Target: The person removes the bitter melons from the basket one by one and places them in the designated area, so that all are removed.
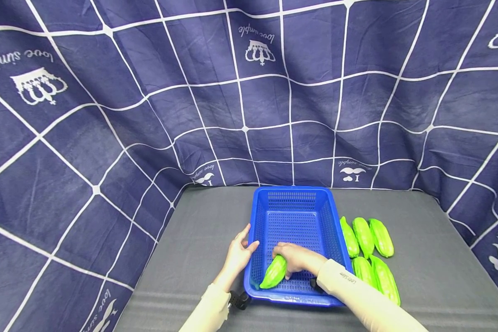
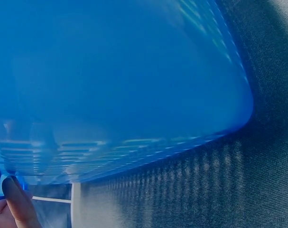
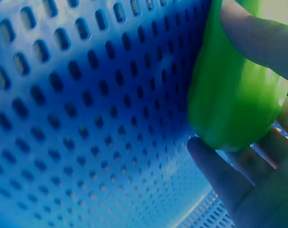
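A blue perforated plastic basket (image 1: 290, 299) sits lengthwise in front of me. Inside it, in the near left corner, my right hand (image 1: 295, 256) holds a bright green gourd (image 1: 275, 273) with a pointed tip. The right wrist view shows the thumb on one side of the gourd (image 3: 238, 95) and the fingers around its blunt end, close to the basket's perforated surface (image 3: 87, 118). At the left rim, my left hand (image 1: 237, 254) grips the basket, thumb over the edge and fingers outside. In the left wrist view its fingertips (image 2: 18, 202) meet the blue rim at the lower left.
Several more green gourds (image 1: 382, 237) lie in two rows on the grey table (image 1: 207, 221), close along the basket's right side. A navy curtain with white grid lines (image 1: 216, 110) hangs behind the table and along its left side.
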Demonstrator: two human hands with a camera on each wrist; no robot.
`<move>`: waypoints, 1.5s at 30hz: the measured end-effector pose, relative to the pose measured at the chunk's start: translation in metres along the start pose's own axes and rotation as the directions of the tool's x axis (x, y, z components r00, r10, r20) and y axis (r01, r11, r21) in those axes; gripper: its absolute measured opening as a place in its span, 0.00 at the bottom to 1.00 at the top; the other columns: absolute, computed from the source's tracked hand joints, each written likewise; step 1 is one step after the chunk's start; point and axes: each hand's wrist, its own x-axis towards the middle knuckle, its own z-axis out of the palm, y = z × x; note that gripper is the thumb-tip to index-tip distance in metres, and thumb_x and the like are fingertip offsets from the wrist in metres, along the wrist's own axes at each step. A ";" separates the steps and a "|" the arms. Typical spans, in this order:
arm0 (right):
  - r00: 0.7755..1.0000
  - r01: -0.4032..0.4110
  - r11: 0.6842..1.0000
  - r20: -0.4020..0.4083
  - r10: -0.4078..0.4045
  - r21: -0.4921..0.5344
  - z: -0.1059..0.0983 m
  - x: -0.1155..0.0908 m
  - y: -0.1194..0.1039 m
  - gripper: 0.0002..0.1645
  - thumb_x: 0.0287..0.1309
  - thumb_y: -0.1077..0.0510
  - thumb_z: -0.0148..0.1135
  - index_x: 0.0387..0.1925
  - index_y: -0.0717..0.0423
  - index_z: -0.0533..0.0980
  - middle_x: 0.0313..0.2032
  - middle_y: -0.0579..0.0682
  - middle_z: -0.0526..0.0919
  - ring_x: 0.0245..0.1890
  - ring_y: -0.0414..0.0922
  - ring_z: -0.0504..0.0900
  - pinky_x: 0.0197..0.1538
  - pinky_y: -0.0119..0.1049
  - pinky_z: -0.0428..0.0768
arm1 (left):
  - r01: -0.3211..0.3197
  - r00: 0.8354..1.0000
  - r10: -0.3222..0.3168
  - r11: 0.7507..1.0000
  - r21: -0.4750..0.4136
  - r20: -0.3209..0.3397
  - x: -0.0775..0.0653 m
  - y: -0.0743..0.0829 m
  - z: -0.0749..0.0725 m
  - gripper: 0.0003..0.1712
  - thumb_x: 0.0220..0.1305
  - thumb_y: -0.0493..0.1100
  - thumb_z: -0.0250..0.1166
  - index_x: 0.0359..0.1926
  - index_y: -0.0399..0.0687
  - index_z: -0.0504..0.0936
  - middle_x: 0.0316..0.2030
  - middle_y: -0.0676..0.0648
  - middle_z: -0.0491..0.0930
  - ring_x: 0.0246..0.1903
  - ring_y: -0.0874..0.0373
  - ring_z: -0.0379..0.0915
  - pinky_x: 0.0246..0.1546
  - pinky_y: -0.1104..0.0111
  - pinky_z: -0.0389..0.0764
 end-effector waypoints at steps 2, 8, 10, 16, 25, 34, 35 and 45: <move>1.000 -0.015 1.000 0.017 0.015 -0.005 -0.001 -0.001 0.001 0.33 0.19 0.65 0.84 0.36 0.49 0.78 0.37 0.43 0.78 0.40 0.44 0.79 0.52 0.38 0.78 | -0.002 1.000 0.002 1.000 -0.003 -0.001 0.000 0.000 0.000 0.35 0.58 0.34 0.68 0.67 0.36 0.70 0.60 0.30 0.74 0.40 0.46 0.80 0.35 0.66 0.82; 0.996 -0.073 0.996 0.062 0.070 0.047 -0.010 -0.009 0.000 0.32 0.19 0.64 0.85 0.32 0.47 0.76 0.34 0.39 0.76 0.36 0.40 0.76 0.49 0.37 0.78 | 0.003 1.000 -0.003 1.000 -0.022 -0.003 -0.001 0.000 0.000 0.35 0.58 0.33 0.68 0.67 0.35 0.70 0.60 0.30 0.73 0.39 0.46 0.80 0.34 0.66 0.82; 0.995 -0.079 0.994 0.070 0.074 0.069 -0.016 -0.013 0.001 0.31 0.20 0.63 0.85 0.31 0.47 0.76 0.33 0.39 0.76 0.35 0.39 0.74 0.47 0.36 0.77 | 0.006 1.000 -0.006 0.999 -0.033 -0.002 0.000 0.000 0.000 0.35 0.58 0.33 0.68 0.67 0.35 0.69 0.60 0.29 0.73 0.38 0.46 0.81 0.34 0.66 0.83; 0.997 -0.066 0.987 0.045 0.060 0.144 -0.038 -0.025 0.008 0.29 0.24 0.59 0.85 0.33 0.48 0.77 0.34 0.39 0.77 0.34 0.38 0.72 0.44 0.35 0.75 | 0.009 1.000 -0.009 0.999 -0.033 0.003 0.000 0.001 0.000 0.35 0.58 0.33 0.67 0.67 0.35 0.69 0.60 0.29 0.73 0.37 0.47 0.80 0.33 0.66 0.83; 0.992 -0.038 0.973 -0.109 0.064 0.226 -0.061 -0.042 0.031 0.29 0.31 0.49 0.83 0.37 0.51 0.78 0.34 0.41 0.80 0.34 0.37 0.73 0.41 0.34 0.74 | 0.002 1.000 -0.002 1.000 -0.024 0.000 -0.001 0.001 0.000 0.35 0.58 0.33 0.68 0.67 0.34 0.69 0.60 0.29 0.73 0.38 0.46 0.81 0.34 0.66 0.83; 0.938 -0.131 0.936 -0.265 0.224 0.327 -0.080 -0.062 0.046 0.32 0.38 0.44 0.79 0.43 0.54 0.78 0.35 0.46 0.81 0.31 0.40 0.74 0.35 0.33 0.72 | 0.008 1.000 -0.007 0.999 -0.036 0.009 0.000 0.001 0.000 0.35 0.59 0.33 0.67 0.68 0.34 0.68 0.59 0.29 0.73 0.39 0.45 0.81 0.34 0.64 0.84; 0.927 -0.141 0.929 -0.284 0.245 0.341 -0.082 -0.065 0.048 0.32 0.39 0.44 0.79 0.44 0.54 0.78 0.34 0.46 0.81 0.30 0.40 0.73 0.34 0.33 0.71 | 0.006 1.000 -0.005 0.999 -0.034 0.008 0.000 0.002 0.000 0.35 0.59 0.33 0.67 0.68 0.34 0.68 0.59 0.29 0.73 0.39 0.45 0.81 0.34 0.64 0.84; 0.766 -0.287 0.842 -0.419 0.488 0.456 -0.104 -0.112 0.075 0.31 0.52 0.41 0.72 0.49 0.57 0.78 0.33 0.50 0.85 0.32 0.40 0.77 0.35 0.32 0.74 | 0.008 1.000 -0.007 1.000 -0.030 0.012 0.000 0.002 0.000 0.35 0.59 0.33 0.67 0.68 0.35 0.69 0.59 0.29 0.73 0.40 0.44 0.80 0.35 0.63 0.84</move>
